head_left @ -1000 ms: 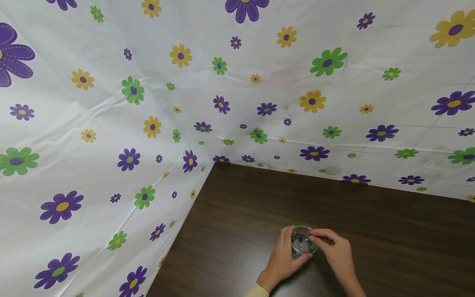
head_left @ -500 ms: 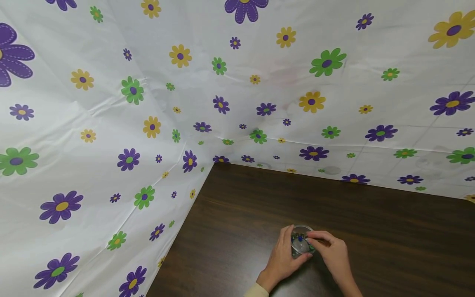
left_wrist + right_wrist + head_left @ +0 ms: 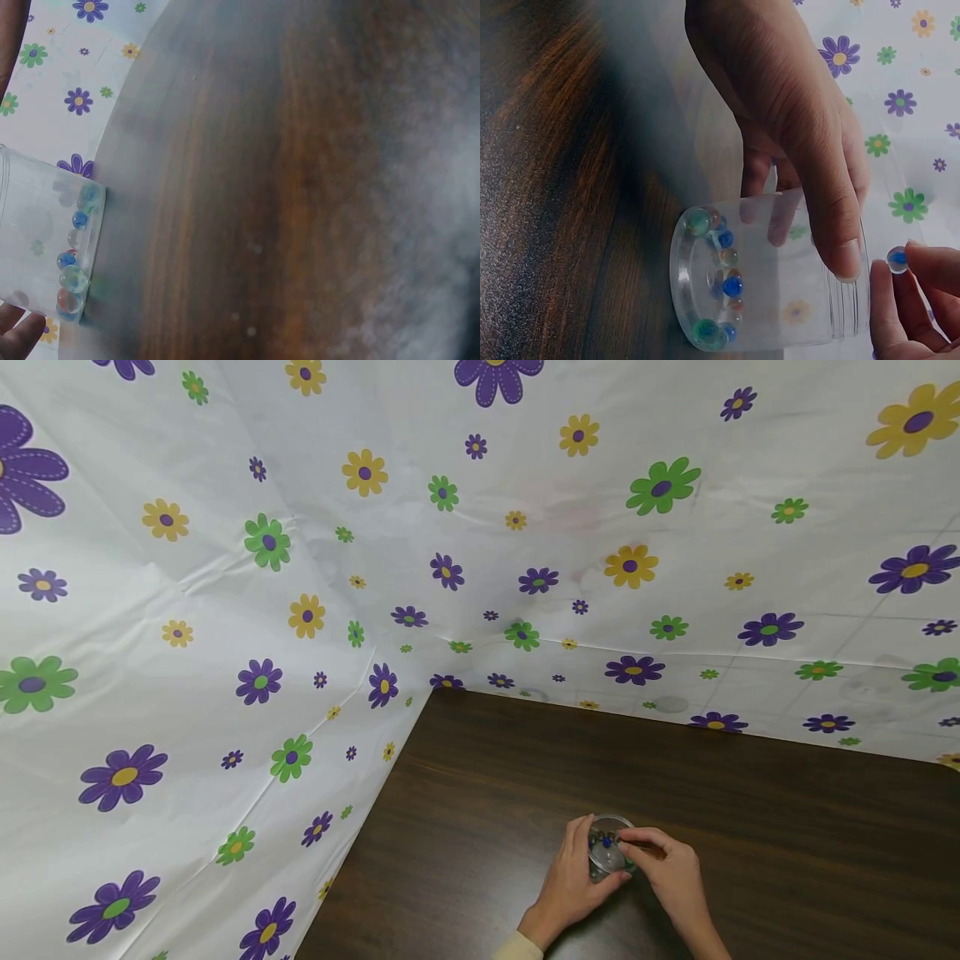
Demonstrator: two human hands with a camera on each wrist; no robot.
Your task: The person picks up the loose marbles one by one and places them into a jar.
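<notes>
A clear plastic jar (image 3: 769,300) stands upright on the dark table, its threaded mouth uncovered. Several glass marbles (image 3: 733,286), blue, green and reddish, lie around its bottom. My left hand (image 3: 573,878) grips the jar from the left, the thumb on the near side and the fingers on the far side. Between thumb and finger of my right hand (image 3: 670,870) is one clear-and-blue marble (image 3: 897,259), held just above the jar's mouth. The left wrist view shows the jar side-on, marbles along its base, with fingertips at its rim.
The dark wood-grain table (image 3: 480,777) extends behind and to both sides of the jar. A white sheet with printed flowers (image 3: 525,527) hangs like a wall along the table's back and left edges.
My right hand has shifted slightly left, its fingertips now over the jar's mouth instead of at its right rim. The left hand and jar stay where they were.
</notes>
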